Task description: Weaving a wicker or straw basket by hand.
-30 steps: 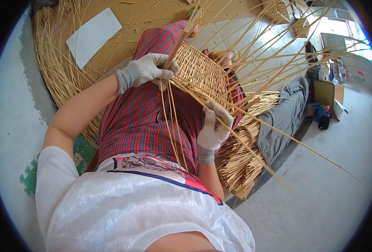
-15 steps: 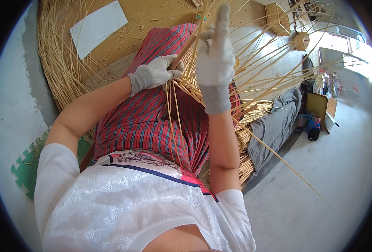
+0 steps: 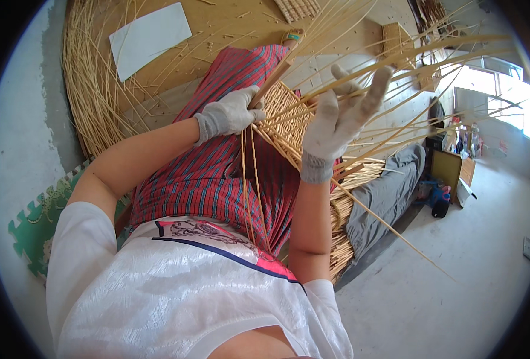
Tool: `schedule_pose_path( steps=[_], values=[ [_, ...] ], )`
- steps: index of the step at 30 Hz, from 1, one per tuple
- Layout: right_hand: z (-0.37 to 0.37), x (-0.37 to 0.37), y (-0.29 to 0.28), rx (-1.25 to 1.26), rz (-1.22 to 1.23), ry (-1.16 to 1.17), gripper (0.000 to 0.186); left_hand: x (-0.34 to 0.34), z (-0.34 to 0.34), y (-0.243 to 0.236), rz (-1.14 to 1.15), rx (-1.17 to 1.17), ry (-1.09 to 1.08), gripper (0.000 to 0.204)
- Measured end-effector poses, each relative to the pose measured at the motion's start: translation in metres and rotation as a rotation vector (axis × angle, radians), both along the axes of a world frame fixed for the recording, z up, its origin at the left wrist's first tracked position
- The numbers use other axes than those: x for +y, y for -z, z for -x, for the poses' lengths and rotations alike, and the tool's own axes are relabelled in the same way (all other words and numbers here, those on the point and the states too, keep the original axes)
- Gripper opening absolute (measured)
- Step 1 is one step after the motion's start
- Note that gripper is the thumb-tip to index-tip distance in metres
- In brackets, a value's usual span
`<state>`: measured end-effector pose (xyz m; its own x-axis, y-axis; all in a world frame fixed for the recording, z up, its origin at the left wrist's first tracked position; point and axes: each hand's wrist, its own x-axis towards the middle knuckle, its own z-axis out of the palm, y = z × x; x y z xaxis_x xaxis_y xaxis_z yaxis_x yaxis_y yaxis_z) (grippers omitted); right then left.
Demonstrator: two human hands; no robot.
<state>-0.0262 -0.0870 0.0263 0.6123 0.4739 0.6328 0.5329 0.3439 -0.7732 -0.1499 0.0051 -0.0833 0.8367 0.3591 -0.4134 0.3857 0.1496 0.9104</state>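
A partly woven wicker basket rests over my lap on a red checked cloth. My left hand, in a pale grey-white glove, is closed at its corner around a flat wooden slat. Over the basket's right side, my gloved right hand is raised with its fingers spread. A long tan wicker strand runs past those fingers; whether it touches them I cannot tell. Many loose strands fan out to the upper right, and a few thin ones hang from the left hand toward my shirt.
Long wicker stalks lie in a heap at the left. A white sheet lies on the brown board. Right of me, grey cloth covers a wicker bundle. Small wicker baskets stand at the upper right; green foam mats lie left.
My right hand has swung right and down from an upright pose, its fingers spreading apart, uncovering more of the weave. My left hand keeps its hold on the slat. The view has shifted slightly.
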Motion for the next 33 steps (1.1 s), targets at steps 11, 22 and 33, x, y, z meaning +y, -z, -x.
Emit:
schedule_pose_path(
  steps=[11, 22, 33],
  values=[
    [0.006, -0.012, 0.003, -0.465, 0.383, 0.368, 0.050, -0.003, 0.000, -0.007, 0.016, 0.028, -0.053, 0.020],
    [-0.012, 0.021, 0.015, -0.480, 0.426, 0.520, 0.079, -0.004, -0.003, 0.008, -0.050, -0.065, -0.058, 0.026],
    [0.007, -0.008, -0.029, -0.208, 0.856, 0.536, 0.061, -0.009, -0.001, 0.023, -0.250, -0.080, -0.132, 0.036]
  ],
)
